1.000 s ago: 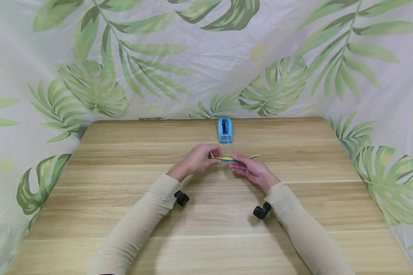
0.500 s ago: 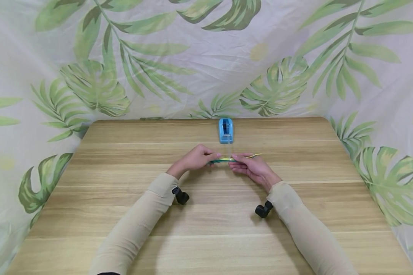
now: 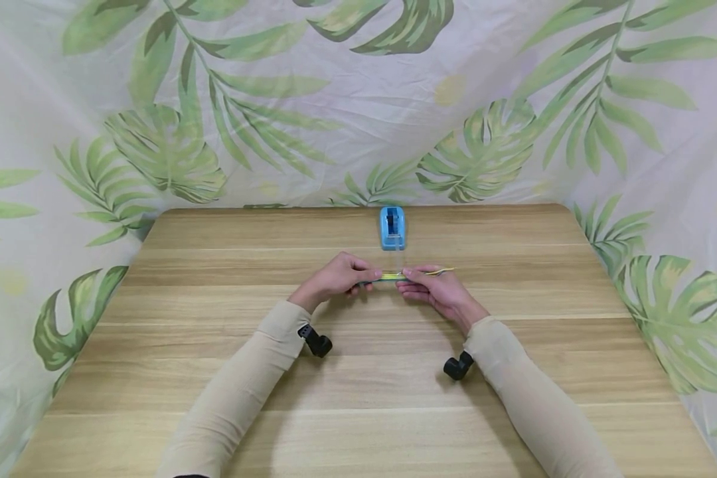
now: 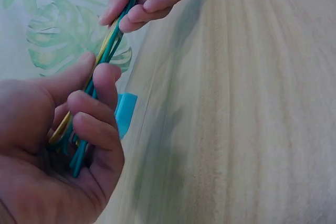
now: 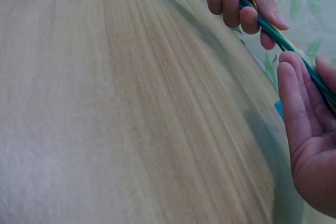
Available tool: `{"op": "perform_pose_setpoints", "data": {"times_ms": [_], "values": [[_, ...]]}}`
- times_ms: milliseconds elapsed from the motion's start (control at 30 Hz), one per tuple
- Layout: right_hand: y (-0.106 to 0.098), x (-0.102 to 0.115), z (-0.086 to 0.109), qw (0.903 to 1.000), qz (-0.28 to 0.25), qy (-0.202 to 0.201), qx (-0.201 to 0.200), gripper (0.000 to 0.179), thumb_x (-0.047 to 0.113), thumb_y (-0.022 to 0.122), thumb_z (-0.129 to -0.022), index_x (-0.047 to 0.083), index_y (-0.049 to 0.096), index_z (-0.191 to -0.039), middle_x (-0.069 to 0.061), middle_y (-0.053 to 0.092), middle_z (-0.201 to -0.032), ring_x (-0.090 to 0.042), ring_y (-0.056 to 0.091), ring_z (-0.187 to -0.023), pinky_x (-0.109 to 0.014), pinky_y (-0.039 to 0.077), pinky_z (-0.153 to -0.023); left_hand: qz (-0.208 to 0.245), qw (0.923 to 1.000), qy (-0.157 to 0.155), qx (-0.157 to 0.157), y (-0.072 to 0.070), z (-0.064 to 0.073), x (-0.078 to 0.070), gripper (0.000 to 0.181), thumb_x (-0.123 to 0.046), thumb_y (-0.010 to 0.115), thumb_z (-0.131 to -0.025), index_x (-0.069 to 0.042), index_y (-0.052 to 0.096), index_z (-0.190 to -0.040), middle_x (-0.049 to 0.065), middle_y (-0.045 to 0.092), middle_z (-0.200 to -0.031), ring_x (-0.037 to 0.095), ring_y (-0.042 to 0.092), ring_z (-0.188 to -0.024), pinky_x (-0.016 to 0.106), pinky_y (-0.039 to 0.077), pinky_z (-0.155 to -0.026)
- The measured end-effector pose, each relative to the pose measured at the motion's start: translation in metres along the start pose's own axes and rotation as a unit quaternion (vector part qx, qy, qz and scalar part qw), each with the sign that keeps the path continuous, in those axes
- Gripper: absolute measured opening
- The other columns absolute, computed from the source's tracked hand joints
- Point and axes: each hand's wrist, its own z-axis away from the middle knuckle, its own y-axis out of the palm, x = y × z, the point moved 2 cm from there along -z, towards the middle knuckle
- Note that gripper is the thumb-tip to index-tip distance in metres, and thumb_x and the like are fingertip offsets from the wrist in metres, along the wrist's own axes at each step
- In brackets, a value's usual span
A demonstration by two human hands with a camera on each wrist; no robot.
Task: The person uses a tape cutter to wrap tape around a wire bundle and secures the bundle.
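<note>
A thin bundle of yellow and green wires [image 3: 388, 276] is stretched level between both hands, raised off the table. At its left end my left hand [image 3: 342, 273] grips it; in the left wrist view the fingers [image 4: 94, 129] curl round the wires [image 4: 107, 51]. My right hand [image 3: 439, 290] pinches the bundle between thumb and fingers, and loose wire ends stick out to its right. Just beyond the hands stands a blue tape dispenser [image 3: 392, 228]. From it a strip of clear tape [image 3: 398, 260] runs toward the bundle beside the right thumb; its exact contact is hard to see.
The wooden table [image 3: 358, 425] spreads under both arms, its far edge just behind the dispenser. A leaf-patterned cloth [image 3: 263, 99] hangs behind and at both sides. Small black wrist cameras [image 3: 317, 341] sit at the cuffs.
My left hand has shifted its grip on the wires, its thumb now lying along the bundle from above. My right hand and the dispenser have stayed nearly still.
</note>
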Motion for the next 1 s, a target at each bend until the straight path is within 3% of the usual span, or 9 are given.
{"op": "perform_pose_setpoints", "data": {"times_ms": [200,400,567,700,900,1000], "values": [[-0.0002,-0.0019,0.0001,0.9999,0.006,0.005,-0.008,0.022,0.006,0.060,-0.101,-0.008,0.062,-0.118,-0.014,0.074,-0.086,-0.020,0.074,-0.080,-0.033,0.059,-0.079,0.009,0.9992,-0.007,-0.037,0.0029,0.0011,-0.0032,0.021,-0.023,0.074,-0.094,-0.004,0.080,-0.099,0.008,0.069,-0.073,0.010,0.044,-0.048,0.025,0.037,-0.045],[-0.0011,-0.0014,0.0017,0.9996,0.008,0.022,-0.014,0.038,0.009,0.060,-0.102,-0.013,0.053,-0.132,-0.017,0.075,-0.091,-0.020,0.074,-0.080,-0.033,0.059,-0.079,-0.003,0.9984,-0.008,-0.055,0.0048,0.0017,-0.0045,0.016,-0.022,0.077,-0.092,-0.007,0.081,-0.096,0.012,0.072,-0.077,0.009,0.043,-0.046,0.024,0.035,-0.043],[-0.0022,-0.0012,0.0005,0.9989,0.012,0.044,-0.007,0.049,0.024,0.059,-0.104,-0.012,0.048,-0.134,-0.023,0.073,-0.101,-0.020,0.074,-0.080,-0.034,0.059,-0.079,-0.021,0.9979,0.006,-0.061,0.0056,0.0026,-0.0046,0.013,-0.021,0.077,-0.091,-0.009,0.082,-0.095,0.014,0.073,-0.080,0.009,0.042,-0.045,0.023,0.033,-0.041],[-0.0021,-0.0013,-0.0012,0.9982,0.011,0.059,-0.007,0.053,0.033,0.058,-0.104,-0.011,0.048,-0.132,-0.021,0.073,-0.099,-0.020,0.074,-0.079,-0.034,0.059,-0.079,-0.031,0.9971,0.018,-0.067,0.0058,0.0022,-0.0025,0.013,-0.020,0.078,-0.091,-0.009,0.082,-0.094,0.014,0.074,-0.081,0.008,0.041,-0.044,0.022,0.031,-0.040],[-0.0019,-0.0023,-0.0011,0.9981,-0.005,0.061,-0.009,0.045,0.023,0.057,-0.105,-0.011,0.048,-0.133,-0.015,0.075,-0.088,-0.018,0.074,-0.076,-0.032,0.059,-0.076,-0.040,0.9957,0.032,-0.077,0.0070,0.0026,-0.0020,0.011,-0.019,0.079,-0.089,-0.009,0.082,-0.091,0.011,0.075,-0.081,0.008,0.042,-0.047,0.022,0.030,-0.043],[-0.0023,-0.0025,-0.0004,0.9980,-0.016,0.060,-0.015,0.040,0.017,0.057,-0.104,-0.010,0.050,-0.133,-0.014,0.075,-0.087,-0.019,0.074,-0.078,-0.031,0.059,-0.077,-0.044,0.9944,0.048,-0.083,0.0077,0.0029,-0.0031,0.011,-0.018,0.080,-0.088,-0.008,0.082,-0.091,0.011,0.075,-0.081,0.013,0.053,-0.057,0.023,0.033,-0.048]]}}
